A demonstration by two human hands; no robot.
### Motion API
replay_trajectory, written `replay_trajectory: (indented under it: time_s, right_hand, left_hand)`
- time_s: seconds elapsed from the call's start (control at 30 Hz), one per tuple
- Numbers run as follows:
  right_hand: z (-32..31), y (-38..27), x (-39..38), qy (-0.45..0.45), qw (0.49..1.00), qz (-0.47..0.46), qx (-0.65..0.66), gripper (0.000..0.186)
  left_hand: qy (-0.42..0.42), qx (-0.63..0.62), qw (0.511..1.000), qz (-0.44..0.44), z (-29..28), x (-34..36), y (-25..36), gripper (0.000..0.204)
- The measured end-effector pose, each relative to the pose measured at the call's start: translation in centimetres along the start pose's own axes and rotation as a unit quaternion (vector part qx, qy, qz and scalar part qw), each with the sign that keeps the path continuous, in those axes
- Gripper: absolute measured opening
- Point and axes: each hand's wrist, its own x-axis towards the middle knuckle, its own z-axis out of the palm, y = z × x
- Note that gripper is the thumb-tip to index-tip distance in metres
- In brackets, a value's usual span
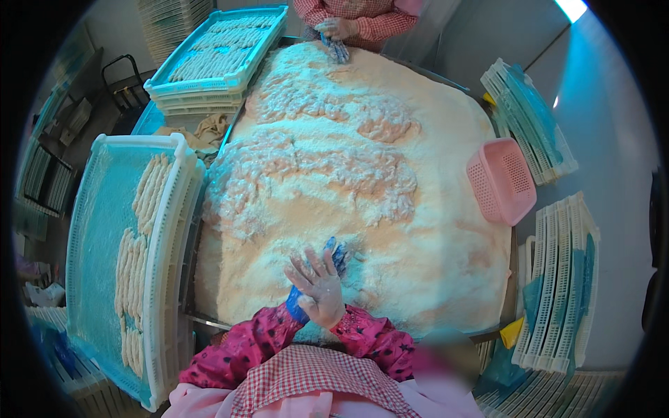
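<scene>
My right hand [319, 289], in a whitish thin glove, lies across my left hand [339, 258], its fingers spread. My left hand wears a blue glove dusted with powder. Its middle is hidden under the right hand; blue shows at the wrist and at the outstretched fingers. Both hands are above the near part of a table heaped with pale, flour-like powder [446, 279]. Beyond them a mound of pinkish, raw-looking meat pieces [376, 181] lies coated in the powder. A second mound of such pieces [313, 101] is farther back.
On the left stand stacked trays [104, 188] holding rows of pale coated strips [130, 279]. Another tray stack [216, 52] is at the back left, near a crumpled cloth [211, 131]. A pink basket [500, 181] sits at right, with upright trays [557, 279] beyond. A co-worker's gloved hands [336, 31] are opposite.
</scene>
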Motion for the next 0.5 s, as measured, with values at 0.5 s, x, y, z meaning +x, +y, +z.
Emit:
replay_trajectory:
  time_s: [0.5]
  right_hand:
    - [-11.0, -2.4, 4.6, -0.245, 0.929, 0.185, -0.205, 0.039]
  left_hand:
    - [0.275, 0.125, 0.74, -0.601, -4.9, 2.8, 7.2, 0.05]
